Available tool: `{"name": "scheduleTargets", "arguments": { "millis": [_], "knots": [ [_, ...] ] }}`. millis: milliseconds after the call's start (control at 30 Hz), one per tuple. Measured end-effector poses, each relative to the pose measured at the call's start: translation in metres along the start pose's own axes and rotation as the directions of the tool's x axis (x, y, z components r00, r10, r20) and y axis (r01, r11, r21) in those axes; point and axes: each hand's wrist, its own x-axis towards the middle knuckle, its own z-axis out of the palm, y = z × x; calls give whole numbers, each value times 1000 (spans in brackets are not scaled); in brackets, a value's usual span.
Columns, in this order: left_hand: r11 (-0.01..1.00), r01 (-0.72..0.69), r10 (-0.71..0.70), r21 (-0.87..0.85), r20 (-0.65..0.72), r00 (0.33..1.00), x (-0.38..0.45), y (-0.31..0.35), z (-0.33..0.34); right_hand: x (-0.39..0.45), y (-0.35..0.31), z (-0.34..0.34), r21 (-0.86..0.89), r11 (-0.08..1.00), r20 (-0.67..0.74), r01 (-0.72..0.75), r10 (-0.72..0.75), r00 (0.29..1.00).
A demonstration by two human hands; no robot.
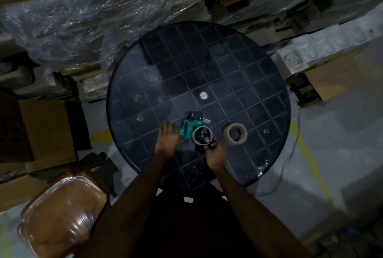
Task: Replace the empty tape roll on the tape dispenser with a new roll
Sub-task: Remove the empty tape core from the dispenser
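On the table [238, 61], both hands' finger positions at the dispenser [191, 128] stay unclear.

one tape dispenser [191, 128], two tape rolls [235, 133], one table [228, 67], two hands [166, 137]

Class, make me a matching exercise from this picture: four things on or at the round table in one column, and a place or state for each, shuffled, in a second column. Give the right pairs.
1. teal plastic tape dispenser
2. new clear tape roll
3. empty cardboard core
4. small white disc

A. at the centre of the black round table
B. mounted on the dispenser's hub
C. lying loose, right of the dispenser
D. touched by the left hand

Pairs: 1-D, 2-C, 3-B, 4-A
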Motion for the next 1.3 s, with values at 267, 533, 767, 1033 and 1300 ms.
{"name": "scheduleTargets", "arguments": {
  "millis": [267,533,767,1033,1300],
  "knots": [
    [680,231,-254,-695,72,964,-21,46,-5,45,-2,9,244,961,220,-133,78,972],
    [1,532,-291,-847,509,810,-4,64,3,42,-29,-10,73,990,268,-119,95,959],
    [-53,557,-262,-829,550,793,1,64,13,27,-13,5,132,967,351,-219,161,923],
    [-39,537,-266,-842,527,807,5,76,4,40,-14,4,181,983,260,30,-77,962],
    [82,574,-246,-815,541,804,7,63,18,38,-18,1,168,986,378,9,-73,923]
  ]
}}
